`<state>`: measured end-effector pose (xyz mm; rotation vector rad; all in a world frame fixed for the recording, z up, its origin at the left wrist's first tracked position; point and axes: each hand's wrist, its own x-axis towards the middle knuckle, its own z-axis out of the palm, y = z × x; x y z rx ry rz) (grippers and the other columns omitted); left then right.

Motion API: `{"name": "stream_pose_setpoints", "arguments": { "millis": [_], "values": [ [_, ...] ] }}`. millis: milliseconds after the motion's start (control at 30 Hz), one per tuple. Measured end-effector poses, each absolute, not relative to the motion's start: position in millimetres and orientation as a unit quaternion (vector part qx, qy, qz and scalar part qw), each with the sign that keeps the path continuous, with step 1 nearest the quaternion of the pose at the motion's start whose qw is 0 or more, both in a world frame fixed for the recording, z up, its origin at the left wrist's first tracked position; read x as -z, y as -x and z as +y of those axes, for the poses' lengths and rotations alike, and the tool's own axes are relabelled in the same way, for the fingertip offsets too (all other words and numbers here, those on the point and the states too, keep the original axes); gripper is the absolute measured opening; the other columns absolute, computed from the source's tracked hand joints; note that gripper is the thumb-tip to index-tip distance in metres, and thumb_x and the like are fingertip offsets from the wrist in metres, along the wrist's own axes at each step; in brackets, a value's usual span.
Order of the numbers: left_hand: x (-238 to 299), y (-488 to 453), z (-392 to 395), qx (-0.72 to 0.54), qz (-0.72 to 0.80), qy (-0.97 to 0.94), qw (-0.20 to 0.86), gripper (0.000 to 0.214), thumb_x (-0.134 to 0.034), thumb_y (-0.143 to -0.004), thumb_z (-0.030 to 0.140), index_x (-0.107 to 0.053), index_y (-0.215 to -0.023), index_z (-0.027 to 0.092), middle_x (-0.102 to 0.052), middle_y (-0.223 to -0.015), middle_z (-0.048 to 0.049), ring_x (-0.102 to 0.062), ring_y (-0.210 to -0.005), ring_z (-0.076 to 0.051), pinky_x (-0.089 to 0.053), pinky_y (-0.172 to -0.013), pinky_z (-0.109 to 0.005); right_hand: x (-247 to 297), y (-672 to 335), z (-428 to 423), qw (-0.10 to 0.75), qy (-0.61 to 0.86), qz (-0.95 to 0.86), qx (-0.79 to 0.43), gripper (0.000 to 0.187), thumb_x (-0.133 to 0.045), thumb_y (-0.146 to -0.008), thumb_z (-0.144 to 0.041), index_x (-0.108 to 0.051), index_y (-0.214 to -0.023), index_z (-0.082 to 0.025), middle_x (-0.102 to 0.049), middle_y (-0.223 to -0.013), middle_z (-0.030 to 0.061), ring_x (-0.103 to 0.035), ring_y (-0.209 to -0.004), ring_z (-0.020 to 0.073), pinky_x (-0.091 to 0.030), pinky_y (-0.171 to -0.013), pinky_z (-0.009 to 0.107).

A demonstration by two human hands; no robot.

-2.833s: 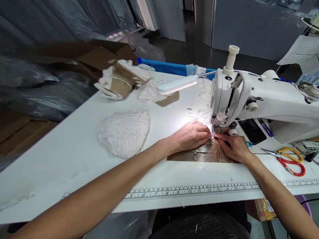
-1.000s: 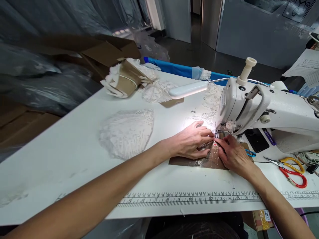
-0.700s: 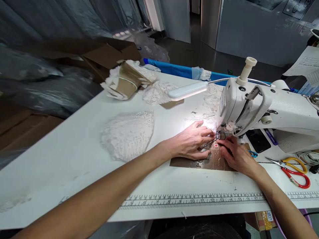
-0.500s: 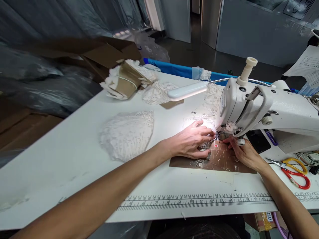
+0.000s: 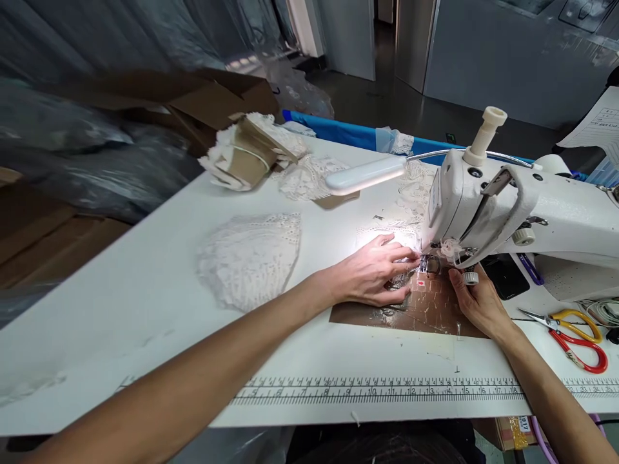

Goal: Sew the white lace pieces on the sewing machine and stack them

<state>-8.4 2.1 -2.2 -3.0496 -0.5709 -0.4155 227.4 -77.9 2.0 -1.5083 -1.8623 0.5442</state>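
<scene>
White table [image 5: 145, 270]: sewing machine [image 5: 556, 219], lace pile [image 5: 249, 258], scissors [image 5: 575, 328]

a white desk [image 5: 145, 303] with a printed ruler [image 5: 387, 390] along its near edge carries a sewing machine [image 5: 532, 212] at right, scissors [image 5: 578, 332] near it, a brown taped patch [image 5: 430, 312], a loose lace piece [image 5: 249, 258] and a card-wrapped lace bundle [image 5: 246, 158] farther back.

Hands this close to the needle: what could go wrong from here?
1. The left hand presses the white lace with fingertips right beside the presser foot; a stitch could catch a finger.
2. The right hand appears off the lace, up at the sewing machine head, so one hand alone steadies it; the lace may skew or bunch.
</scene>
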Motion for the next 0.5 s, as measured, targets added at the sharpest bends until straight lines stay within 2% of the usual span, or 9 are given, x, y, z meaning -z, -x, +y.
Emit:
{"name": "stream_pose_setpoints", "arguments": {
  "millis": [233, 400, 500],
  "values": [
    [7.7, 9.8, 15.5, 0.168, -0.183, 0.968, 0.011, 0.036, -0.037, -0.100, 0.030, -0.066, -0.117, 0.017, -0.070, -0.095, -0.0079, -0.063, -0.089, -0.018, -0.041, -0.094, -0.036, 7.1, -233.5, -76.8, 0.399, 0.563, -0.698, -0.194, 0.031, -0.043, -0.097, -0.043, -0.063, -0.094, -0.020, -0.064, -0.092, 0.0082, -0.060, -0.086, 0.0234, -0.050, -0.079, 0.036],
    [4.4, 12.1, 19.8, 0.150, -0.208, 0.966, -0.022, 0.034, -0.039, -0.097, 0.024, -0.066, -0.118, 0.019, -0.070, -0.101, -0.0070, -0.062, -0.095, -0.018, -0.042, -0.096, -0.035, 10.4, -234.2, -76.4, 0.419, 0.561, -0.687, -0.196, 0.030, -0.045, -0.096, -0.042, -0.064, -0.092, -0.019, -0.060, -0.087, 0.0063, -0.056, -0.077, 0.0200, -0.047, -0.072, 0.032],
    [-6.2, 14.9, 4.1, 0.125, -0.258, 0.958, -0.016, 0.032, -0.040, -0.096, 0.023, -0.068, -0.110, 0.018, -0.069, -0.107, -0.0085, -0.062, -0.094, -0.020, -0.046, -0.088, -0.036, 11.0, -234.2, -77.6, 0.432, 0.565, -0.670, -0.213, 0.031, -0.048, -0.094, -0.044, -0.065, -0.091, -0.018, -0.058, -0.085, 0.0054, -0.053, -0.070, 0.0174, -0.045, -0.064, 0.029]
  ]
}}
